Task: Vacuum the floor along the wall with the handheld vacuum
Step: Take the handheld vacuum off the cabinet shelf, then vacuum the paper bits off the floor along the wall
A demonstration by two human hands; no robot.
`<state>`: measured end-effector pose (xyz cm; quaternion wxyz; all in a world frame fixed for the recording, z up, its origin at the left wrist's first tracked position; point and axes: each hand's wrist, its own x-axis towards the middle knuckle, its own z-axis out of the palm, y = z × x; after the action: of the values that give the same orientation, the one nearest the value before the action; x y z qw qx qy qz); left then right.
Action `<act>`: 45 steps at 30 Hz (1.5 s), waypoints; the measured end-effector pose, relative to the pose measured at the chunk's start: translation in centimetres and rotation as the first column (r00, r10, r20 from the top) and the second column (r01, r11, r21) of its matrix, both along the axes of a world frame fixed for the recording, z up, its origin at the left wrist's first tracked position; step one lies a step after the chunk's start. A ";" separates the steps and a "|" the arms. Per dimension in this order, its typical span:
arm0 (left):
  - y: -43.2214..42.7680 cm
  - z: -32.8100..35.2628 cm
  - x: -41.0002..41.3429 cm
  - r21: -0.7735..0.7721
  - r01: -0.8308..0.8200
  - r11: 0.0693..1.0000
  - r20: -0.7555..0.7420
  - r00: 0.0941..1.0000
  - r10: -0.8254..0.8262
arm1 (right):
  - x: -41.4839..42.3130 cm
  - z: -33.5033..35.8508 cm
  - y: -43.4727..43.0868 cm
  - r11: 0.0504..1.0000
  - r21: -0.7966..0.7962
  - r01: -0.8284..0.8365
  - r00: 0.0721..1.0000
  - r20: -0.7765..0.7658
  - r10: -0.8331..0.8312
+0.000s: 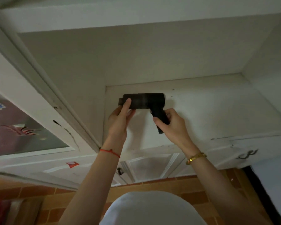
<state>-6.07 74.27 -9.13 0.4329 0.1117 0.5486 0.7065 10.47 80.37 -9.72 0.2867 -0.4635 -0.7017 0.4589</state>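
Basically, white cabinet (152, 51) fills most of the view, with an open recessed shelf (209, 111) in the middle and panelled doors (149, 166) below it. Glass-fronted door (23, 127) at left, stickers on it. Orange-brown tiled floor (161, 185) runs along the cabinet base at the bottom of frame. Metal drawer pull (246, 154) at right.

Both bare arms reach up to the shelf. Black handheld vacuum (143, 101) is up there, barrel horizontal near the back edge, nozzle pointing left, grip hanging down at the right end. Can't tell whether it rests on the shelf or is lifted off it.

Left hand (120, 117): fingers loosely together along the nozzle end, one fingertip on the barrel, cupping rather than clamping. Right hand (172, 125): fingers curled around the grip, thumb across the front, holding it.

Red string bracelet (109, 152) on left wrist, gold bangle (195, 158) on right.
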 end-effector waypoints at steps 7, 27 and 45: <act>-1.0 0.8 2.2 0.070 0.119 0.990 0.006 0.993 -0.120 | 3.4 1.7 -1.7 0.941 -0.338 -0.018 0.987 -0.157 -0.037; -1.7 1.1 12.0 0.056 0.631 0.774 0.058 0.772 -0.633 | 14.2 0.9 -8.4 0.662 -0.715 -0.227 0.675 -0.605 -0.422; -3.1 1.4 32.4 0.024 0.907 0.420 0.019 0.419 -0.908 | 33.1 -0.6 -17.4 0.710 -0.702 0.058 0.441 -0.620 -0.649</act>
<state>26.30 71.15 -7.78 0.7526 0.3815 0.3921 0.3664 43.61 62.96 -10.31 0.5226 -0.3919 -0.1726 0.7373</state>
